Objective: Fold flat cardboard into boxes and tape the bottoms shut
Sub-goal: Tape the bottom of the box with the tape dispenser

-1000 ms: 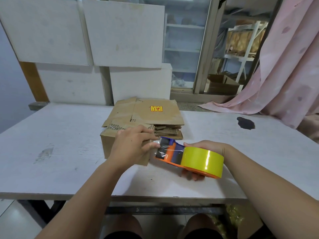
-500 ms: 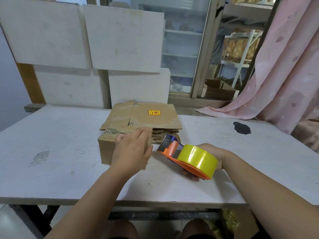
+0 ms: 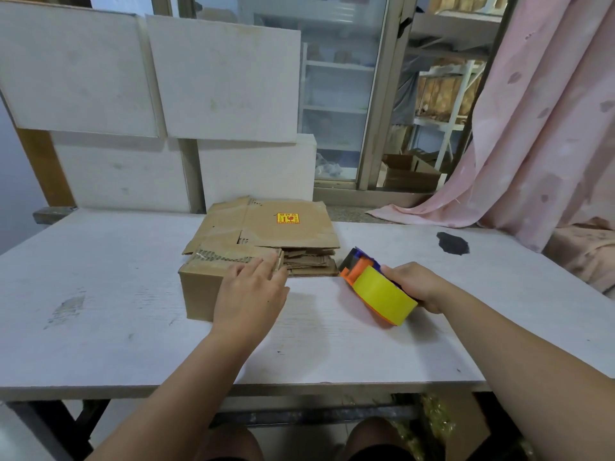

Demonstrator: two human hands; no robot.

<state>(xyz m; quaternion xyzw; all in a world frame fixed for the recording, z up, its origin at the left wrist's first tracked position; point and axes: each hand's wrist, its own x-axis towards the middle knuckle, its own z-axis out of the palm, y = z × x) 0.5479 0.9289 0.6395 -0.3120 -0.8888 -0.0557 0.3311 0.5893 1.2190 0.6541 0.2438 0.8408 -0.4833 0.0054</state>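
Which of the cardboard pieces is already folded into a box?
The box under the left hand, at front; the stack behind it, topped with a yellow sticker, lies flat.

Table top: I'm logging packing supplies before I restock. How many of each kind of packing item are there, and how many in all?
Folded box: 1
Stack of flat cardboard: 1 (sheets in it too tightly packed to count)
Tape dispenser, with yellow roll: 1
Total: 3

Brown box (image 3: 199,294) touches the flat cardboard stack (image 3: 266,234) — tape dispenser (image 3: 382,294) nearby.
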